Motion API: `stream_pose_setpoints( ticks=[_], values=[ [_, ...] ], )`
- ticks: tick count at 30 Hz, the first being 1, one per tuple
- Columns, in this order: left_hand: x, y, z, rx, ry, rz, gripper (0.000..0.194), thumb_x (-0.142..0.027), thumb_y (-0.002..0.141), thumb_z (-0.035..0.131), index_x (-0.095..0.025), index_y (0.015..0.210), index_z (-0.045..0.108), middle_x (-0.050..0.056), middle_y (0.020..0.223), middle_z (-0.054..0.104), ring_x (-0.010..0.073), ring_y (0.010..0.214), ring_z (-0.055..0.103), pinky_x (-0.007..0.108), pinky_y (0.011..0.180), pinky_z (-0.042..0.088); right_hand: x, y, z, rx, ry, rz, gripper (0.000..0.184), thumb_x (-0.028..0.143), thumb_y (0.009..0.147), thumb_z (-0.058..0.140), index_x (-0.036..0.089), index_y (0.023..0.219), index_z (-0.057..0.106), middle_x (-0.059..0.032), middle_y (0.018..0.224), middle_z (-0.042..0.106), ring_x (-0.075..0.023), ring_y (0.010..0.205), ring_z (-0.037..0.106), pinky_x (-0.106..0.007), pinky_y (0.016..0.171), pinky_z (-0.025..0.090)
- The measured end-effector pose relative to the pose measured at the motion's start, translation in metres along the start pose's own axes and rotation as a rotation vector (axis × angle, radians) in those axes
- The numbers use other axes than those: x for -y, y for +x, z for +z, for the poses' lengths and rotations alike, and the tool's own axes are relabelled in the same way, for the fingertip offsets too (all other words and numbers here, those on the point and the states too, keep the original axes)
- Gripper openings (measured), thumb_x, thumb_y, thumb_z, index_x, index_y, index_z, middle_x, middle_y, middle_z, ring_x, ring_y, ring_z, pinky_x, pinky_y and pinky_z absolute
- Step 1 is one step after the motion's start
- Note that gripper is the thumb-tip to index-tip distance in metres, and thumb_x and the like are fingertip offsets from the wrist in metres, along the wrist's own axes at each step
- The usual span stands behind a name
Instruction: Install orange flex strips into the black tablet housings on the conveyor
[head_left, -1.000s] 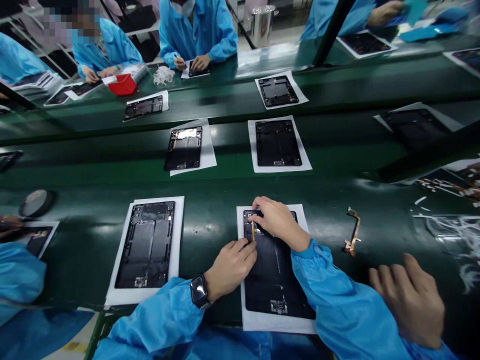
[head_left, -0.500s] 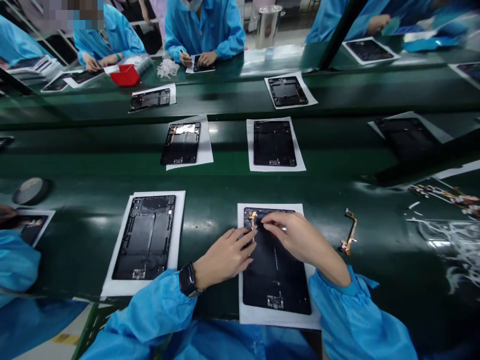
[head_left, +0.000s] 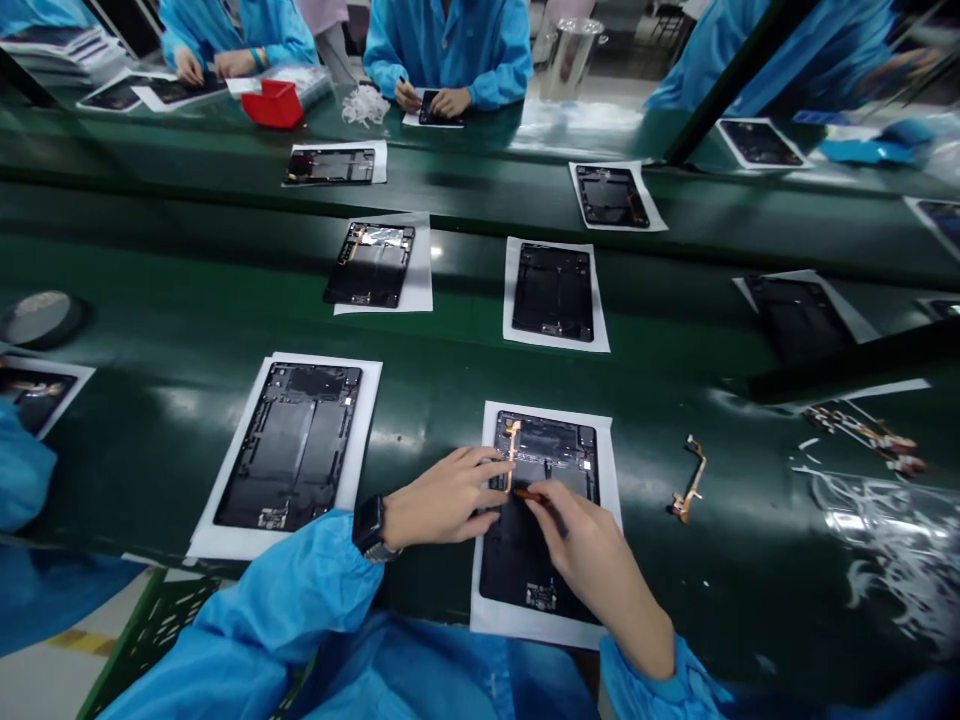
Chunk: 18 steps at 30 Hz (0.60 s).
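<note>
Glossy green belt (head_left: 675, 600), white paper sheet (head_left: 491, 625)

A long surface (head_left: 450, 390) runs left to right. Nearest the viewer, a tablet frame (head_left: 541, 510) lies on a paper sheet (head_left: 611, 470). The left hand (head_left: 442, 497) rests on the frame's left edge; the right hand (head_left: 585, 550) lies on its middle, fingertips just below a flex cable (head_left: 513, 462) at the frame's upper left. To the left, well apart, a second frame (head_left: 292, 445) lies on its own sheet. To the right of the near frame, a loose cable (head_left: 690, 478) lies on the surface. Behind, two more frames (head_left: 371, 265) (head_left: 555, 292) lie side by side on sheets. Farther back sit other workers, with a small bin (head_left: 274, 103) to their left. A tape roll (head_left: 41, 318) lies at far left.
</note>
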<state>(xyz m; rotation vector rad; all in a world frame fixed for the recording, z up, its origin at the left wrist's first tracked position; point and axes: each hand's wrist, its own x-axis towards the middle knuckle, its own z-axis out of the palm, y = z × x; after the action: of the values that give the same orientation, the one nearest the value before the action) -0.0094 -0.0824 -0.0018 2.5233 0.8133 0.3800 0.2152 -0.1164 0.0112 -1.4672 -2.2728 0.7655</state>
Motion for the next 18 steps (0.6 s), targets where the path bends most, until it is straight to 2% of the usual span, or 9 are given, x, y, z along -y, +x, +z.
stream_pose_setpoints(
  ticks=[4, 9, 12, 15, 18],
  values=[
    [0.005, -0.001, -0.001, -0.105, -0.102, -0.049, 0.028, -0.018, 0.09, 0.055, -0.017, 0.118, 0.059, 0.009, 0.137, 0.054, 0.0234, 0.133, 0.041, 0.041, 0.11, 0.04, 0.016, 0.01, 0.008, 0.072, -0.217, -0.085, 0.016, 0.012, 0.098, 0.04, 0.019, 0.095, 0.055, -0.0052, 0.081, 0.065, -0.0197, 0.069, 0.064, -0.028, 0.06, 0.044],
    [0.011, -0.003, -0.005, -0.135, -0.106, -0.108, 0.049, -0.025, 0.087, 0.064, -0.017, 0.132, 0.045, 0.015, 0.147, 0.042, 0.0275, 0.14, 0.034, 0.046, 0.113, 0.036, 0.029, 0.018, 0.019, 0.068, -0.363, -0.138, 0.02, 0.009, 0.096, 0.039, 0.018, 0.089, 0.056, -0.006, 0.077, 0.064, -0.0183, 0.063, 0.062, -0.027, 0.054, 0.042],
    [0.011, -0.005, -0.003, -0.115, -0.081, -0.107, 0.069, -0.034, 0.08, 0.075, -0.014, 0.136, 0.04, 0.019, 0.148, 0.038, 0.0314, 0.142, 0.032, 0.047, 0.113, 0.035, 0.027, 0.016, 0.022, 0.02, -0.313, -0.139, 0.019, 0.011, 0.097, 0.039, 0.017, 0.093, 0.057, -0.0071, 0.081, 0.066, -0.0188, 0.066, 0.064, -0.027, 0.057, 0.045],
    [0.01, -0.005, 0.001, -0.113, -0.051, -0.113, 0.088, -0.04, 0.071, 0.083, -0.011, 0.139, 0.036, 0.022, 0.149, 0.036, 0.0333, 0.143, 0.03, 0.047, 0.115, 0.031, 0.02, 0.01, 0.022, -0.026, -0.167, -0.106, 0.016, 0.016, 0.099, 0.042, 0.018, 0.1, 0.058, -0.0073, 0.088, 0.069, -0.0189, 0.073, 0.067, -0.027, 0.063, 0.049],
    [0.01, -0.005, 0.006, -0.113, -0.026, -0.126, 0.093, -0.042, 0.07, 0.084, -0.011, 0.141, 0.033, 0.022, 0.151, 0.034, 0.0342, 0.143, 0.03, 0.047, 0.116, 0.029, 0.015, 0.003, 0.021, -0.103, -0.038, -0.043, 0.012, 0.021, 0.099, 0.049, 0.019, 0.105, 0.059, -0.0061, 0.093, 0.07, -0.0191, 0.08, 0.069, -0.027, 0.068, 0.052]
  ],
)
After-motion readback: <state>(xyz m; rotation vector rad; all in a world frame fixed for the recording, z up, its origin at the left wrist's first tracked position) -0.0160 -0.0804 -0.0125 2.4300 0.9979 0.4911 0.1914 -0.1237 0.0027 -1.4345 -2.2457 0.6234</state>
